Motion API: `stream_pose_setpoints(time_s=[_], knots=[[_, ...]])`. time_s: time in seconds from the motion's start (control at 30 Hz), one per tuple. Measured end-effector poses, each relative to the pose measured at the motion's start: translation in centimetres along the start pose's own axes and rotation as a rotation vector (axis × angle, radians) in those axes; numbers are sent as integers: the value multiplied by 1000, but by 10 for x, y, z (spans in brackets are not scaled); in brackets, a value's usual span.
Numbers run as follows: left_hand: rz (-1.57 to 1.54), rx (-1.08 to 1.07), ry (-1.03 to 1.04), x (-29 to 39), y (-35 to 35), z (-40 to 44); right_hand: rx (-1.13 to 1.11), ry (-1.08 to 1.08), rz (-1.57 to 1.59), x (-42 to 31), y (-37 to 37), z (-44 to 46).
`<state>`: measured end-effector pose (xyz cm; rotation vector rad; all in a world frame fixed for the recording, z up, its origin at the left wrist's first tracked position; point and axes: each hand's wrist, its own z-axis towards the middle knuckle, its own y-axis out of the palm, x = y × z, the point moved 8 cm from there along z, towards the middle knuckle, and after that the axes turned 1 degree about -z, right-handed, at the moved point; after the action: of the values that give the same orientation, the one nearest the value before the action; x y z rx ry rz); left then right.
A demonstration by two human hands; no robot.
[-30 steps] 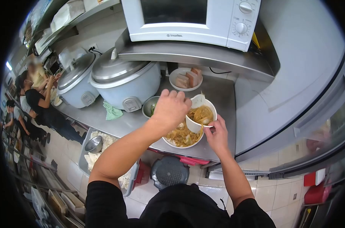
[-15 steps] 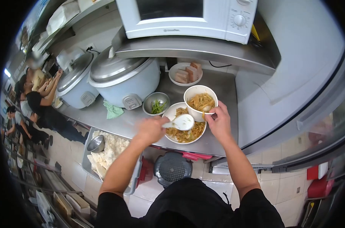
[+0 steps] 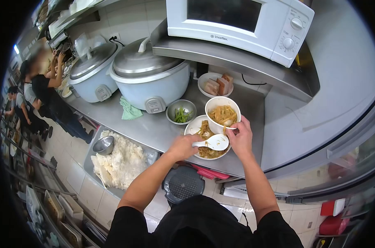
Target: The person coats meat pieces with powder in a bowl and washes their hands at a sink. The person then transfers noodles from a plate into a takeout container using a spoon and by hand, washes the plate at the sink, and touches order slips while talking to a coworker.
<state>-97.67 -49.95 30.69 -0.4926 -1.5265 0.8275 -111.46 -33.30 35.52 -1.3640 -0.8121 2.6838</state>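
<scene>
My left hand (image 3: 183, 147) is closed around the handle of a white serving spoon (image 3: 218, 142), whose bowl has small food bits stuck on it. In my right hand (image 3: 242, 138) is the rim of a white paper bowl (image 3: 214, 125), tilted toward me. Cooked shredded food (image 3: 223, 114), brown and yellowish, fills much of it. Under the spoon and paper bowl stands a larger white bowl (image 3: 191, 128) of similar shredded food, partly hidden by them and by my left hand. A metal bowl (image 3: 169, 112) with cut green vegetables sits just left of it.
Behind is a bowl of pinkish blocks (image 3: 201, 84). Two large rice cookers (image 3: 152, 89) and a green cloth (image 3: 130, 110) are at left. A microwave (image 3: 237, 25) rests on the shelf above. Below stand a tub of white crumbly food (image 3: 121, 163) and a stool (image 3: 183, 184). People (image 3: 51, 93) stand far left.
The spoon has moved right, nearer my right hand, and is now beneath the paper bowl's front. My right hand still holds the paper bowl. The camera view has shifted and tilted slightly.
</scene>
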Motion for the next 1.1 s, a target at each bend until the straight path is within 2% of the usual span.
stream_pose_setpoints(time_s=[0.17,0.27,0.47,0.57,0.67,0.77,0.8,0.9,1.1], knots=[[-106,40,5,5,8,-4,-8,1,17,-1,4,0],[-151,84,-5,9,-13,-13,3,-6,29,2,3,1],[-89,22,6,18,-50,-20,22,-38,-20,14,2,1],[48,151,189,41,-65,7,19,-41,-35,17,4,-3],[454,106,174,69,-69,41,40,-42,-53,22,3,-7],[672,163,178,96,-92,41,86,40,-21,32,-13,-9],[695,198,183,95,-99,37,104,61,-6,37,-20,-11],[772,83,54,71,-97,30,196,71,-40,46,-46,-15],[996,-72,7,6,-45,30,221,207,-130,84,-70,-27]])
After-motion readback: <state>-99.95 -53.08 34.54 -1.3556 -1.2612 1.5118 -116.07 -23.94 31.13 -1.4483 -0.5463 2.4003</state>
